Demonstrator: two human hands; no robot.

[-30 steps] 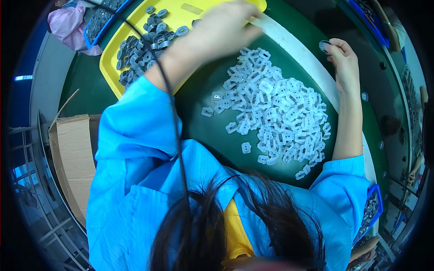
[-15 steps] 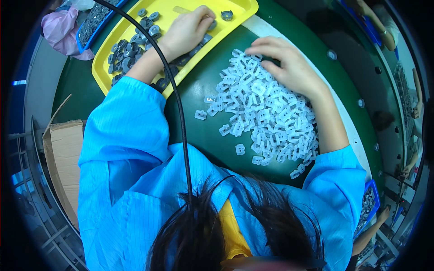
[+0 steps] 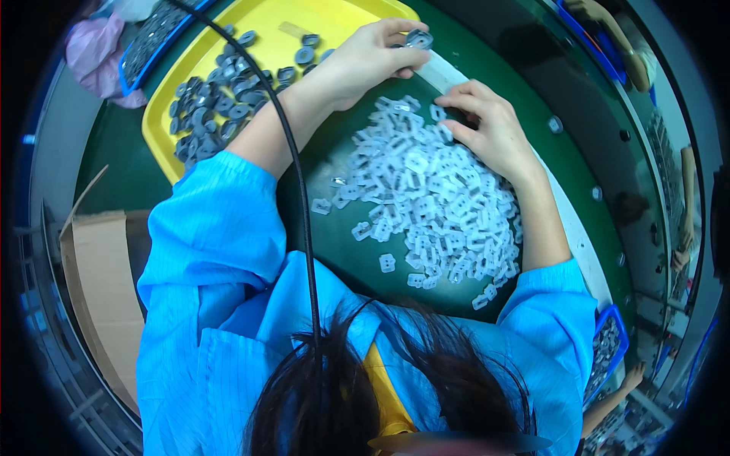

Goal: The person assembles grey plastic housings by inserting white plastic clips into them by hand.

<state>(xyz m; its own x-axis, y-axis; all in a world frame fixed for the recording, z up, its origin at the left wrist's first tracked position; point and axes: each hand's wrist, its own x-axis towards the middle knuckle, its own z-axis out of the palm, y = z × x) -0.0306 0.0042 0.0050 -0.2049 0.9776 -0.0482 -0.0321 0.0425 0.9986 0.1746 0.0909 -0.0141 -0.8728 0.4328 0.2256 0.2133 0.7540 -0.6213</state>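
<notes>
Between the fingertips of my left hand (image 3: 378,59) is a round grey plastic part (image 3: 419,39), held just past the right rim of the yellow tray (image 3: 160,144). More grey parts (image 3: 205,114) of the same kind lie loose in that tray. My right hand (image 3: 490,125) is at the far edge of a heap of small translucent white plastic pieces (image 3: 449,197). Its thumb and fingers are bent around a white piece (image 3: 439,112) there, in a loose pinch. A few white pieces lie apart on the green surface, left of the heap and in front of it.
A black cable (image 3: 304,220) hangs across the view, passing over my left forearm. An open cardboard box (image 3: 106,258) stands at the left. Blue bins with small parts sit at the upper left (image 3: 156,45) and lower right (image 3: 608,349). Other people's arms (image 3: 623,45) show at the right.
My left hand has come out of the tray toward the right and now holds a grey part. My right hand has shifted slightly nearer, its fingers closing at the heap's far edge.
</notes>
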